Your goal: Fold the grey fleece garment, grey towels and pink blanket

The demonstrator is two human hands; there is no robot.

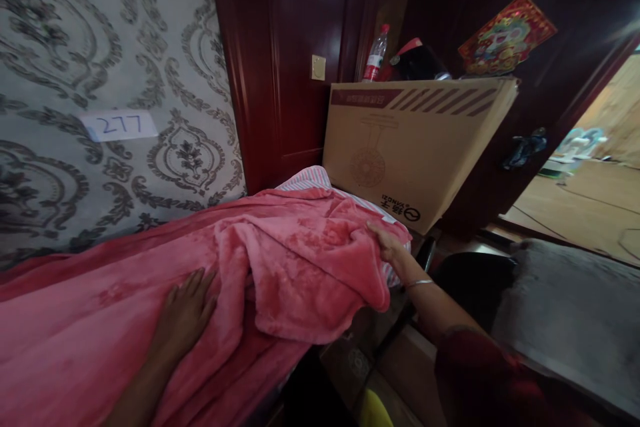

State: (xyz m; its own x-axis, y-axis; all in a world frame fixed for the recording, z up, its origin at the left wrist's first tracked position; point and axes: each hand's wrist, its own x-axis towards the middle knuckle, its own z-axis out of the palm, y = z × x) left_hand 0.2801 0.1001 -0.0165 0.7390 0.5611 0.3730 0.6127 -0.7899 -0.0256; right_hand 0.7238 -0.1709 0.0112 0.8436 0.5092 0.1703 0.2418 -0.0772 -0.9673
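Striped sheet [306,178]: mostly cov'd, w/ rumpled pink blkt [300,280] directly on top.

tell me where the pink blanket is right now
In the head view, the pink blanket runs from the left edge past centre, left hand resting on it, right hand at its end near the cardboard box.

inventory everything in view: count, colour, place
blanket: 1, pink, foreground
striped cloth: at least 1, white-pink, beneath blanket
big box: 1, brown, beyond blanket
bottle: 1, clear, at box top
wallpaper: 1, grey, left wall
label: 1, white, on wallpaper
panel: 1, dark red, left of box
switch: 1, cream, on panel
door: 1, dark red, right
poster: 1, red-gold, on door
pad: 1, grey, lower right
bracelet: 1, silver, right wrist
sleeve: 1, dark red, right arm
left hand: 1, bare, on blanket
right hand: 1, bare, blanket's far edge
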